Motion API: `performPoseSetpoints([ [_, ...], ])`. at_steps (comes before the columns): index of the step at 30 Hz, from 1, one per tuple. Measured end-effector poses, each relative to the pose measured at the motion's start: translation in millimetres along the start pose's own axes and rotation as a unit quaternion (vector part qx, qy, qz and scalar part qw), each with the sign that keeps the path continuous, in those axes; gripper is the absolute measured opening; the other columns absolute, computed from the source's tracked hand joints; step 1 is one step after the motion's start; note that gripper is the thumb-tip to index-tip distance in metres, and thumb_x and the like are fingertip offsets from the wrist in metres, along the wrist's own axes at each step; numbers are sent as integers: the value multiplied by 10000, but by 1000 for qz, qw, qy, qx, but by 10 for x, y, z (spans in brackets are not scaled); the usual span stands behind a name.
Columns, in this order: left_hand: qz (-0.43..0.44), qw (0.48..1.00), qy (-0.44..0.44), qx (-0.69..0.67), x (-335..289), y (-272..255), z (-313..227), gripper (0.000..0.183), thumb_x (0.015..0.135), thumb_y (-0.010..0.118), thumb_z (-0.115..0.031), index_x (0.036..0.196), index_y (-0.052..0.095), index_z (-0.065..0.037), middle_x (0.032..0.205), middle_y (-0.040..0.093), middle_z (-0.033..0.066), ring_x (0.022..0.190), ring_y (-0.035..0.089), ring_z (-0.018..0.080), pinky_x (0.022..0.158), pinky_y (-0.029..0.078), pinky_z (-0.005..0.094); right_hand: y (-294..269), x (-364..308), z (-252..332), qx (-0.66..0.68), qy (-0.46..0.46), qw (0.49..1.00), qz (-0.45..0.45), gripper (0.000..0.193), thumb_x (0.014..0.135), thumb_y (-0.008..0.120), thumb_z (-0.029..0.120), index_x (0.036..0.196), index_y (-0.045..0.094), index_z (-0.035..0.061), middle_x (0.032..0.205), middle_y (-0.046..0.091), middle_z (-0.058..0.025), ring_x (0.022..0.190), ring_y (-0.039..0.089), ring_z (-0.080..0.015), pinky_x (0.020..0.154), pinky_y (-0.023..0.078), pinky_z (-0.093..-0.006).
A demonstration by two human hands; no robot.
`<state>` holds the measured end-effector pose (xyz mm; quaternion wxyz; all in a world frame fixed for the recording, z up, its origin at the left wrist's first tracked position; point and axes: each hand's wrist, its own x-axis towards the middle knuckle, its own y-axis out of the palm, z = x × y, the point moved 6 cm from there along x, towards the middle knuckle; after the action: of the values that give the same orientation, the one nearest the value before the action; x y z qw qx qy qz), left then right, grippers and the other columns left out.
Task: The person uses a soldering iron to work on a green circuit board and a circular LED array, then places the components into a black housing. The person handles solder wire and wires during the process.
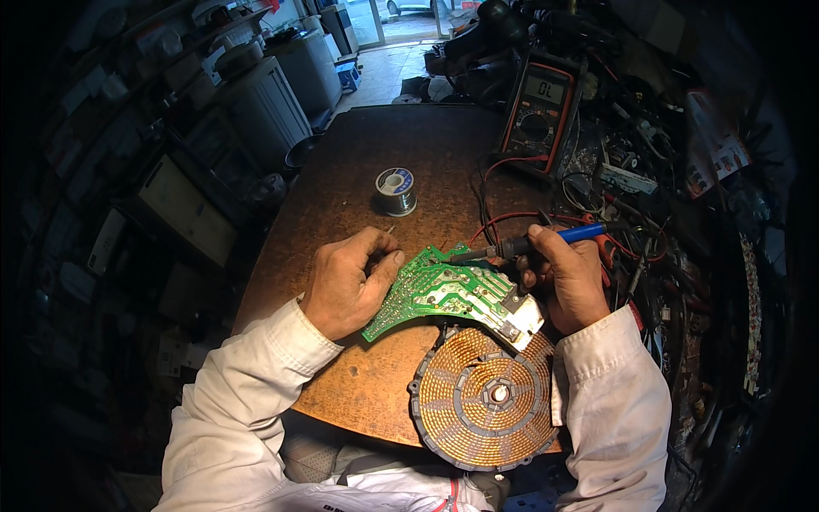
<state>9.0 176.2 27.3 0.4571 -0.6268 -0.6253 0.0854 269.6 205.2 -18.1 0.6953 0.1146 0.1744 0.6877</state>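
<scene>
A green circuit board (pixel 426 286), solder side up, lies tilted between my hands. Its lower right corner overlaps a round induction coil (pixel 461 401) wound with copper-coloured wire. My right hand (pixel 570 277) is wrapped round a soldering iron (pixel 520 247) with a blue handle, its tip pointing left at the board's upper part. My left hand (pixel 350 282) is closed beside the board's left edge, thumb and forefinger together. A short thin grey piece (pixel 391 229) sticks up past its fingers. What those fingers pinch is hidden. Beyond the board stands a spool of solder wire (pixel 396 192).
A multimeter (pixel 539 111) with red and black leads (pixel 503 220) stands at the table's (pixel 341 162) far right. Tangled cables and parts (pixel 631 171) crowd the right side. Along the left stand cabinets (pixel 264 102) and shelves, with a glass doorway (pixel 405 21) at the back.
</scene>
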Motion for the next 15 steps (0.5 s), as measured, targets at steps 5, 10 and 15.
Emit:
performPoseSetpoints([
  [5, -2, 1000, 3, 4, 2, 19, 10, 86, 939, 704, -37, 969, 673, 37, 722, 704, 117, 638, 673, 129, 573, 504, 278, 10, 1, 0, -3, -3, 1000, -2, 224, 937, 722, 225, 832, 630, 50, 704, 665, -82, 515, 558, -106, 474, 452, -223],
  [10, -4, 1000, 4, 5, 1, 5, -4, 88, 940, 706, -39, 967, 672, 37, 720, 702, 115, 635, 672, 130, 570, 504, 279, -30, 17, -20, 4, 4, 1000, 8, 198, 936, 717, 173, 844, 652, 9, 778, 690, -100, 609, 617, -127, 494, 473, -236],
  [15, 3, 1000, -1, 1, 3, 6, -5, 91, 941, 705, -38, 970, 670, 41, 716, 699, 113, 632, 668, 130, 569, 503, 279, -24, 22, -23, -2, -1, 1000, 1, 221, 936, 723, 222, 839, 630, 48, 709, 668, -85, 530, 573, -109, 474, 458, -223],
])
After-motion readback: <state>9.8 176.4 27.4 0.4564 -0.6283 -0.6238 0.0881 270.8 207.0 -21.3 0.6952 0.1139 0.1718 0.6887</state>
